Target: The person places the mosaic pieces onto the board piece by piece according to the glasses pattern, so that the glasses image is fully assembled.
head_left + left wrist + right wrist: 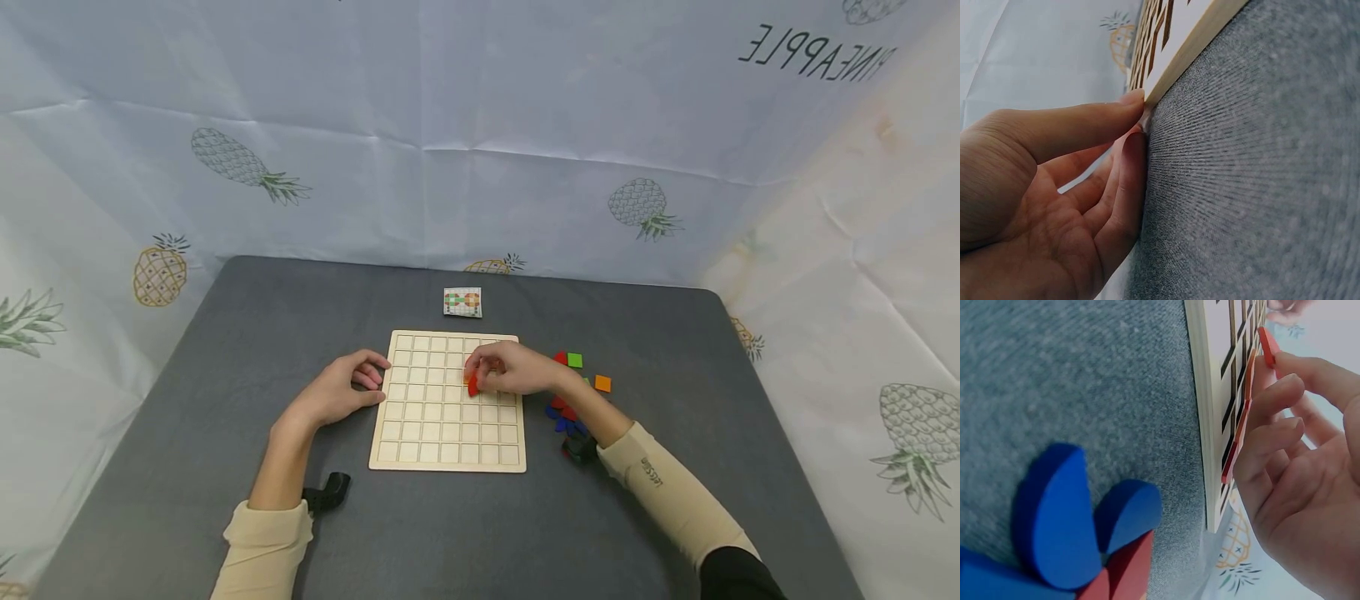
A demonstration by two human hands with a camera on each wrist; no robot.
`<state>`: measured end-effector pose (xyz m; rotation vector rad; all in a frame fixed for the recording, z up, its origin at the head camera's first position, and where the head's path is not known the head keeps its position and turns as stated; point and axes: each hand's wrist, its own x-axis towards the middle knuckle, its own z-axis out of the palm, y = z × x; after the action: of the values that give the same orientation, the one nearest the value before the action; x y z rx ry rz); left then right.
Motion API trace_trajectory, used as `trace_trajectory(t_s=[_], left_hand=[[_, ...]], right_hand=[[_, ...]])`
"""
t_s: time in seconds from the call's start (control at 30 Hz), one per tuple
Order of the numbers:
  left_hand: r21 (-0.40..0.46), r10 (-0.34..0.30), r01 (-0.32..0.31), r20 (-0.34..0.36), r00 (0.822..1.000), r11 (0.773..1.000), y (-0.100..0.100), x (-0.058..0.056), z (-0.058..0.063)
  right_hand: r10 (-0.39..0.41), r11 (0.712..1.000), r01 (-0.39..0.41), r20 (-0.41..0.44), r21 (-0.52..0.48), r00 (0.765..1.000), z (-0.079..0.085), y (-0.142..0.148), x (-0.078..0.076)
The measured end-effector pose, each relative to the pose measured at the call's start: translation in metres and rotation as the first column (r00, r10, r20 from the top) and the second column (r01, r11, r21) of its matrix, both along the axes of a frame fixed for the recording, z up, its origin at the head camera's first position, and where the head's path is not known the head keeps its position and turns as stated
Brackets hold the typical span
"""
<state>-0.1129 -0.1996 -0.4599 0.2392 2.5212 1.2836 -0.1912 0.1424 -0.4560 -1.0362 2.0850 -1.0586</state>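
A square wooden grid board (447,469) lies on the grey table. At its left edge my left hand (341,387) rests with thumb and fingers apart, the thumb tip touching the board's side in the left wrist view. My right hand (510,369) is over the right half of the board. Between thumb and finger it pinches a small red piece (1268,347), tilted on edge above the grid. Under that hand, an orange piece (1250,375) and a red piece (1239,440) sit on the board, mostly hidden from the head view.
Right of the board, beneath my right forearm, lies a pile of loose pieces, among them a green square (574,360), an orange square (602,383) and a blue rounded piece (1063,519). A small printed pattern card (462,302) lies behind the board. Pineapple-print cloth (450,208) hangs behind the table.
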Motion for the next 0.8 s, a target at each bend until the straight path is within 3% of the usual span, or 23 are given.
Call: trace_trajectory(t_s=[0.13,0.37,0.6,0.8], left_hand=[[-0.001,-0.001,0.001,-0.005,1.0,1.0,0.0,0.0,0.0],[-0.004,-0.004,0.004,-0.004,1.0,1.0,-0.001,0.001,0.0],[0.001,-0.005,0.005,-0.01,1.0,1.0,0.0,0.001,0.001],[0.009,-0.002,0.002,-0.007,1.0,1.0,0.002,0.002,0.002]], right_hand=[[-0.003,1.0,0.003,-0.026,0.013,1.0,0.0,-0.001,0.001],[0.012,1.0,-0.01,-0.145,0.016,0.989,-0.001,-0.004,0.004],[-0.009,0.997,0.027,-0.228,0.077,0.974,0.001,-0.008,0.01],[0.02,0.99,0.018,-0.261,0.143,0.965,0.001,-0.01,0.013]])
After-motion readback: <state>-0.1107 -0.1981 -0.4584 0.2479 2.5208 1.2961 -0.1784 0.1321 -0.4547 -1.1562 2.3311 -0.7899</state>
